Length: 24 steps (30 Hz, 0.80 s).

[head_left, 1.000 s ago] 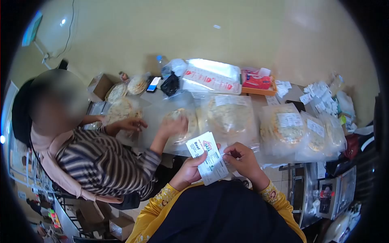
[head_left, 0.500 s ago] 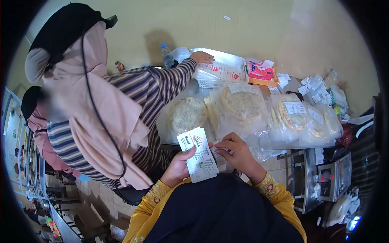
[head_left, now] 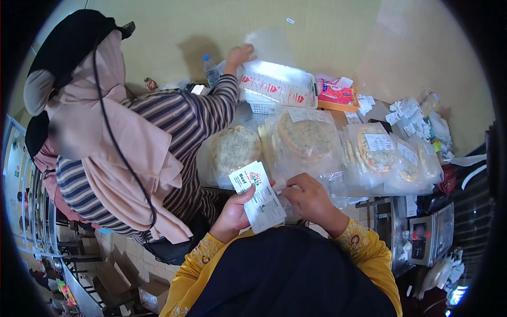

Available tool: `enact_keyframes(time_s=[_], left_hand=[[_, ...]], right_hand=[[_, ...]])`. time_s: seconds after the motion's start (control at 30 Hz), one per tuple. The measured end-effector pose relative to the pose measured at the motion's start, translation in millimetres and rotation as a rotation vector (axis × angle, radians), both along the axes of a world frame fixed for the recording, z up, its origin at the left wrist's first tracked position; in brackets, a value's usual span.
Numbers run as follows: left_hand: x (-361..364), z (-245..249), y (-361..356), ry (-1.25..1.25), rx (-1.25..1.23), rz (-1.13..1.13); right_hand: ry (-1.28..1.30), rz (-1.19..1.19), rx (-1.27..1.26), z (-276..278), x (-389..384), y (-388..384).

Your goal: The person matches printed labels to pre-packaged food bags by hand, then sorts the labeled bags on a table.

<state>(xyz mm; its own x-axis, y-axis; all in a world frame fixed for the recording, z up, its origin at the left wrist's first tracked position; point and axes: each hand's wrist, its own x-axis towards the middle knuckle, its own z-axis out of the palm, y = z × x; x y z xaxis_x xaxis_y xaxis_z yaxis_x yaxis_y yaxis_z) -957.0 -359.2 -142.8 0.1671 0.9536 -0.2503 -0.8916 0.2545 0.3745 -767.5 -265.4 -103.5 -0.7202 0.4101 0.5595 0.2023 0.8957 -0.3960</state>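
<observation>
Printed cards, the top one marked "Beef", lie in my left hand, with the thumb pressed over their left edge. My right hand is just right of the cards, its fingers bent together in a pinch; whatever is between the fingertips is too small to make out. Beyond my hands, a bagged pizza rests on the table. To its right is a stack of bagged pizzas, and farther right lie bagged pizzas with white labels.
At the left, a co-worker in a striped top reaches over a white tray with red-printed film. A water bottle, a pink tissue pack and crumpled paper stand along the wall.
The co-worker's hand has moved left and up from the tray, now with a clear sheet beside it. The view has shifted slightly. My left hand still holds the cards.
</observation>
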Motion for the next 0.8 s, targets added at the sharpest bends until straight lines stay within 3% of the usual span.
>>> enact_keyframes(time_s=[0.03,0.13,0.23,0.47,0.8], left_hand=[[4.3,-1.5,2.3,0.027,0.024,0.024],[22.7,-0.3,12.4,0.161,0.062,0.147],[34.7,-2.4,20.4,0.178,0.144,0.112],[50.7,-11.0,27.8,0.094,0.164,0.146],[30.9,-27.2,16.2,0.171,0.117,0.169]], right_hand=[[0.041,-0.039,-0.070,-1.4,2.3,2.1],[0.201,-0.148,-0.897,8.0,-0.5,-1.7],[0.169,0.020,-1.354,1.6,-7.3,0.3],[0.078,0.057,-1.287,-30.1,-11.3,5.2],[-0.006,0.064,-1.167,-37.4,-40.0,-4.3]])
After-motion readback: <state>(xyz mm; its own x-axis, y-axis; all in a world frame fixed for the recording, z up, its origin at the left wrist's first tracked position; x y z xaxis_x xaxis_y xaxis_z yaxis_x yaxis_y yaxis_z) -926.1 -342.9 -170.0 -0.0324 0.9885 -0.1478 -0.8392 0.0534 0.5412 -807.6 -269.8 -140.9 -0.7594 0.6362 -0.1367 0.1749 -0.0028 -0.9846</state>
